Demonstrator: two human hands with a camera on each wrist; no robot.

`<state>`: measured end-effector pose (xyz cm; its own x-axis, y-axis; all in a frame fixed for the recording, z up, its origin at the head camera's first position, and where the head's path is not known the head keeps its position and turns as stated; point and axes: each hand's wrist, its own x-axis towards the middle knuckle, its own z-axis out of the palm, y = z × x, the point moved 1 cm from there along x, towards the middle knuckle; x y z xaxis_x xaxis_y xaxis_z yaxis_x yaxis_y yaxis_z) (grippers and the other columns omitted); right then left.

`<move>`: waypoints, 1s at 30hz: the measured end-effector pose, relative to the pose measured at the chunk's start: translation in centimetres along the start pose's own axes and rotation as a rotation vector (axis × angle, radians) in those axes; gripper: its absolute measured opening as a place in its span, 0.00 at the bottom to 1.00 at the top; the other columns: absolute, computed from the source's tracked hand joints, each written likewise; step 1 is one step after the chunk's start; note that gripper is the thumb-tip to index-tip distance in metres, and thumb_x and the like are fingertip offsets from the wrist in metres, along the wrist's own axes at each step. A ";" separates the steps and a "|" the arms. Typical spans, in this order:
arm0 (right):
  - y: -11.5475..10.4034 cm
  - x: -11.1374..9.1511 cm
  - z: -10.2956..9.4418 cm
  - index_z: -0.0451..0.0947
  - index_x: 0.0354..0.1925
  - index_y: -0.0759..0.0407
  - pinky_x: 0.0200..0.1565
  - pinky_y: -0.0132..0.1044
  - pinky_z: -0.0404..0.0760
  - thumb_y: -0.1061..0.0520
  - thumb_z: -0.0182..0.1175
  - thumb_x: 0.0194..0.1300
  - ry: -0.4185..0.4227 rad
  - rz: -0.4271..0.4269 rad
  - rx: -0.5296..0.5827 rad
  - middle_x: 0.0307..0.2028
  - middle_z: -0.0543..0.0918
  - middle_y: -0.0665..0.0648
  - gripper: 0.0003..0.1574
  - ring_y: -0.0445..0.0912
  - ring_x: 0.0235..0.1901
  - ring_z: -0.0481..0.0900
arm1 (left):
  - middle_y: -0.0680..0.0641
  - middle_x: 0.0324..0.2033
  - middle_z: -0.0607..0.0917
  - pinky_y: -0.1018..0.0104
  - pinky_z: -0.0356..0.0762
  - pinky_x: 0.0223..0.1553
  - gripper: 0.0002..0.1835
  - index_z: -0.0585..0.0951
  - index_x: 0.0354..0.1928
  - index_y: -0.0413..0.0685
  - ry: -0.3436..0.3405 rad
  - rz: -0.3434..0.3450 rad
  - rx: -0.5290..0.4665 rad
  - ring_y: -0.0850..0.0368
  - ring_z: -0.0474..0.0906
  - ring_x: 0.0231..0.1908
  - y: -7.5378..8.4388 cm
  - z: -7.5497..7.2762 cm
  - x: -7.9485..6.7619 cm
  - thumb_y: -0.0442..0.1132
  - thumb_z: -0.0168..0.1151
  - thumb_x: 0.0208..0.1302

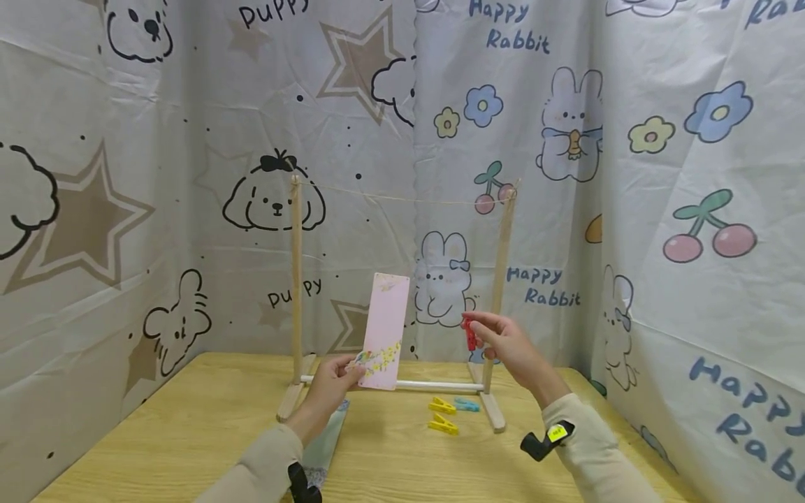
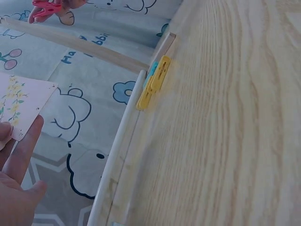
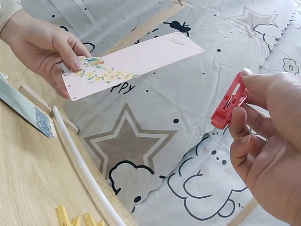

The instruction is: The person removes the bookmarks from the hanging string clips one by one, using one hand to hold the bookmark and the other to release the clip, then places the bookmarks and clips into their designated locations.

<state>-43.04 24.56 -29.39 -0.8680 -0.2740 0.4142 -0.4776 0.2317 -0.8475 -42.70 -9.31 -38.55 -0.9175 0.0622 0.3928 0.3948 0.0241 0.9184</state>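
My left hand point(image 1: 333, 385) pinches a pink card point(image 1: 385, 321) by its lower left edge, thumb on the front. The card stands nearly upright, with yellow flowers and a small bird printed near its lower end. To the right, my right hand point(image 1: 511, 346) holds a red clothespin point(image 3: 229, 101) between thumb and fingers, raised above the table. Behind both hands, a thin string point(image 1: 390, 198) runs between the two wooden posts of a stand point(image 1: 297, 279). Card and clothespin are apart, both below the string in the head view.
Two yellow clothespins point(image 1: 443, 423) and a blue clothespin point(image 1: 467, 404) lie on the table point(image 1: 390, 461) near the stand's right foot. A white bar point(image 1: 440, 385) joins the feet. Another pale green card point(image 1: 323, 447) lies partly under my left forearm. Printed curtains point(image 1: 251, 105) surround the table.
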 end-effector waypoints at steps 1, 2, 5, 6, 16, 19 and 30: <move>0.1 -0.1 0.0 0.74 0.70 0.62 0.36 0.33 0.76 0.49 0.58 0.80 -0.003 -0.001 -0.008 0.61 0.77 0.65 0.28 0.51 0.45 0.73 | 0.44 0.32 0.83 0.52 0.84 0.47 0.19 0.76 0.62 0.24 0.000 -0.006 -0.006 0.55 0.82 0.34 0.0 0.0 -0.1 0.29 0.61 0.74; 0.1 -0.2 0.1 0.74 0.69 0.62 0.36 0.33 0.76 0.49 0.58 0.80 -0.005 -0.001 -0.011 0.61 0.77 0.66 0.28 0.51 0.44 0.73 | 0.44 0.32 0.84 0.54 0.84 0.46 0.19 0.77 0.62 0.24 -0.001 -0.012 -0.012 0.55 0.83 0.35 0.1 0.0 -0.2 0.29 0.60 0.74; 0.3 -0.4 0.2 0.74 0.69 0.63 0.35 0.34 0.76 0.49 0.58 0.80 -0.001 -0.003 -0.022 0.60 0.79 0.66 0.28 0.51 0.43 0.73 | 0.43 0.33 0.84 0.59 0.84 0.44 0.18 0.77 0.61 0.25 -0.004 -0.020 -0.024 0.55 0.83 0.35 0.0 -0.1 -0.2 0.29 0.60 0.74; 0.4 -0.4 0.3 0.74 0.69 0.63 0.35 0.34 0.76 0.49 0.58 0.80 0.008 0.001 -0.024 0.59 0.80 0.64 0.28 0.52 0.43 0.74 | 0.43 0.34 0.84 0.60 0.84 0.44 0.18 0.77 0.61 0.26 -0.005 -0.023 -0.026 0.54 0.84 0.35 0.0 -0.2 -0.2 0.29 0.60 0.75; 1.9 -0.9 1.0 0.77 0.68 0.60 0.33 0.33 0.74 0.49 0.58 0.80 0.041 0.041 -0.055 0.51 0.82 0.59 0.26 0.51 0.39 0.74 | 0.42 0.35 0.85 0.53 0.83 0.50 0.16 0.78 0.60 0.28 -0.016 -0.027 -0.019 0.49 0.86 0.38 -0.2 -0.9 -1.0 0.31 0.59 0.76; 2.3 -1.1 1.1 0.76 0.68 0.61 0.31 0.33 0.73 0.50 0.58 0.79 0.018 0.042 -0.059 0.46 0.82 0.60 0.26 0.51 0.38 0.75 | 0.42 0.34 0.85 0.53 0.84 0.49 0.17 0.78 0.60 0.27 -0.006 -0.029 -0.019 0.50 0.86 0.37 -0.1 -1.1 -1.2 0.30 0.60 0.75; 3.2 -1.9 1.7 0.75 0.68 0.63 0.31 0.33 0.73 0.49 0.56 0.81 -0.013 0.049 -0.071 0.42 0.83 0.59 0.27 0.52 0.38 0.76 | 0.41 0.35 0.83 0.62 0.84 0.41 0.19 0.76 0.62 0.23 0.035 -0.038 -0.009 0.52 0.82 0.35 -0.2 -2.0 -2.0 0.29 0.60 0.74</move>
<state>-42.71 24.27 -33.44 -0.8889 -0.2724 0.3683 -0.4435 0.3106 -0.8407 -40.98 -11.46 -39.40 -0.9329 0.0269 0.3591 0.3596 0.0165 0.9330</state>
